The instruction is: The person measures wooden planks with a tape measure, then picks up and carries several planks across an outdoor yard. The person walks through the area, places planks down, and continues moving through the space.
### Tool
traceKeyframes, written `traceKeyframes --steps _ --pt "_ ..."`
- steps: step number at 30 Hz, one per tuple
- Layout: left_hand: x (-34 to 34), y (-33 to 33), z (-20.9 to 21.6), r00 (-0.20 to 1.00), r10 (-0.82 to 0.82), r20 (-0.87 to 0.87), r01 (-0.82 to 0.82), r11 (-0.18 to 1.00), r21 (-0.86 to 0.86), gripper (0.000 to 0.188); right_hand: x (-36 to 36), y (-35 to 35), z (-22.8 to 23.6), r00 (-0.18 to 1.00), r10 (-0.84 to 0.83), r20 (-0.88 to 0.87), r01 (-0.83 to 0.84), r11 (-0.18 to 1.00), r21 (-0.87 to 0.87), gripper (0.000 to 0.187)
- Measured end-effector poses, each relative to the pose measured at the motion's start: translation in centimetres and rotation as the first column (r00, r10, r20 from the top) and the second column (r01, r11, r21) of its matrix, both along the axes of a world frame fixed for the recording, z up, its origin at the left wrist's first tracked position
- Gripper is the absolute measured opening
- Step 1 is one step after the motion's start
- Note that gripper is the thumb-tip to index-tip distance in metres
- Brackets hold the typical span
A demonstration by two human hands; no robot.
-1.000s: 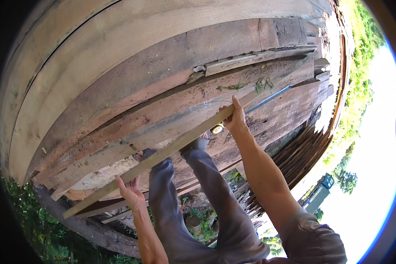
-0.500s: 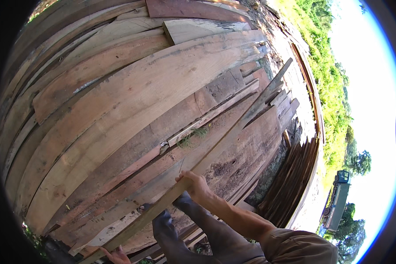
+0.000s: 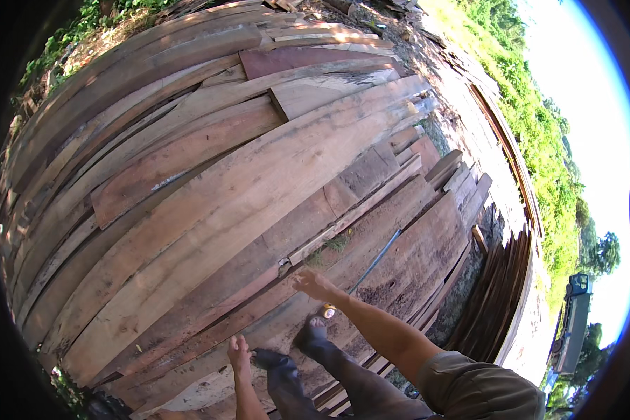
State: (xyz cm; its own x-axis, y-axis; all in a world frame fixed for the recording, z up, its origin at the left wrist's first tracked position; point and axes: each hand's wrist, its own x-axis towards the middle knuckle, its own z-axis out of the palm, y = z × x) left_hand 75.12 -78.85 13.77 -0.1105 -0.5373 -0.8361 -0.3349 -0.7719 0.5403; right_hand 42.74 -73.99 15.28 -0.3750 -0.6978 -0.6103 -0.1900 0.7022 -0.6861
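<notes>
My right hand (image 3: 316,284) is stretched out over the planks with its fingers apart and nothing in them. Lower left, my left hand (image 3: 239,354) is raised near my boots, its fingers loosely bent and apart, also holding nothing. Under both hands lies a weathered reddish-brown plank (image 3: 273,297) in a wide stack. By my right forearm is a small round yellow object (image 3: 328,311), its kind too small to make out. A thin blue strip (image 3: 375,262) lies across the boards beyond it. My boots (image 3: 312,337) rest on the planks.
A long, wide pale plank (image 3: 238,189) crosses the stack, with more boards (image 3: 182,150) behind it. Thin dark slats (image 3: 493,301) are piled at right. Green bushes (image 3: 532,147) and a parked truck (image 3: 572,325) stand further off.
Both hands have let go of the long narrow board they held; I cannot tell which board it is now. The left hand has moved up and right. The blue strip and yellow object have come into sight.
</notes>
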Motion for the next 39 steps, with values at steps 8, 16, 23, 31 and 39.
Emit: traceKeyframes --steps 8,16,23,31,39 --pt "15.9 22.1 -5.7 0.938 -0.128 0.321 0.034 0.958 0.284 0.041 8.3 27.9 -4.3 0.967 0.186 0.173 -0.253 0.775 0.579 0.06" --pt "17.6 16.8 -10.6 0.888 0.352 0.297 -0.436 0.85 0.296 0.058 3.1 23.4 -8.9 0.765 -0.558 0.322 0.377 0.793 0.478 0.074" --pt "13.5 14.0 -19.8 0.567 0.764 0.309 -0.82 0.489 0.296 0.095 3.0 20.1 -18.5 0.531 -0.77 0.355 0.565 0.633 0.528 0.067" --pt "13.7 12.1 -29.9 0.277 0.952 0.128 -0.936 0.237 0.262 0.097 6.3 17.7 -30.5 0.262 -0.905 0.334 0.716 0.414 0.562 0.09" --pt "13.9 10.0 -33.0 0.346 0.926 0.149 -0.934 0.325 0.148 0.081 5.8 15.1 -34.2 0.001 -0.929 0.37 0.835 0.205 0.511 0.095"
